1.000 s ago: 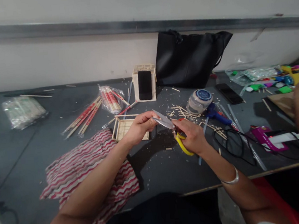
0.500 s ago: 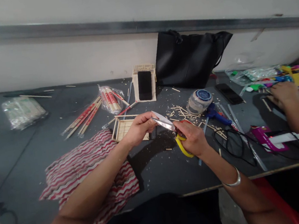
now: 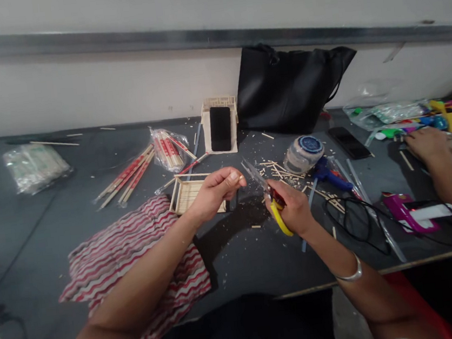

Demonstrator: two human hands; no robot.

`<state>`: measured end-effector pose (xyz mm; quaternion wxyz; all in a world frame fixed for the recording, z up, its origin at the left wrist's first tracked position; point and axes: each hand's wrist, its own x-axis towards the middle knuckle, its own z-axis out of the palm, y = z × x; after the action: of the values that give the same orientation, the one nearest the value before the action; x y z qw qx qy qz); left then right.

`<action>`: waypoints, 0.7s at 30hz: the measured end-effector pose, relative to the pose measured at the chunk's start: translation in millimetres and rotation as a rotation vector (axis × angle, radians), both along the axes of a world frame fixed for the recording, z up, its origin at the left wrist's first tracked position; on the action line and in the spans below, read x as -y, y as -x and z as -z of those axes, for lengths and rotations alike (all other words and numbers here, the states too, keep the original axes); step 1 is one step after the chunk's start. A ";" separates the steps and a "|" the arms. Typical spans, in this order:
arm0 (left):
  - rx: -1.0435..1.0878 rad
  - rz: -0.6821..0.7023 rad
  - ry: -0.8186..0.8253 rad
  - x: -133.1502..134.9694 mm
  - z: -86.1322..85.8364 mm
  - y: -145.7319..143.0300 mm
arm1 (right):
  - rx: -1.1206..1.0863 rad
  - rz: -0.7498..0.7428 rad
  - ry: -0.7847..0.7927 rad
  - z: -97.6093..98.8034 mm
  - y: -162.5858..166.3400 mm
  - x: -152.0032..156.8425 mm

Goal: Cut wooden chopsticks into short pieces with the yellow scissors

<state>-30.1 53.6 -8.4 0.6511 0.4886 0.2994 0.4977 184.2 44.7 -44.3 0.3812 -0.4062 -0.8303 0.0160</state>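
My right hand is closed round the yellow handles of a pair of scissors, whose blades point up and to the left. Just left of the blade tips, my left hand pinches a tiny pale wooden stick piece between thumb and forefinger, most of it hidden. The blades and the piece are apart. Behind my left hand sits a small frame of wooden sticks, partly covered by the hand. Stick offcuts lie scattered beyond the scissors.
Right of my hands are a lidded jar, a blue glue gun and black cable. A phone leans on a stick model; a black bag stands behind. Wrapped chopsticks and striped cloth lie left. A co-worker's hand is far right.
The scissors have drawn back from my left hand, and their blades have swung to point more upward. My left hand stays nearly in place, fingertips now clear of the blades.
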 end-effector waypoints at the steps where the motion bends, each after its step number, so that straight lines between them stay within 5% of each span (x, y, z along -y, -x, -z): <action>1: 0.000 -0.009 0.000 -0.4 0.7 -0.4 | 0.008 -0.001 0.008 -0.6 0.1 0.2; 21: 0.021 -0.098 -0.017 -2.9 10.4 -0.7 | 0.163 0.022 0.018 -6.5 1.3 5.8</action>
<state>-29.4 56.5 -18.8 0.6249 0.4736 0.3116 0.5367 182.9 38.9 -37.8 0.3087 -0.4185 -0.8540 -0.0138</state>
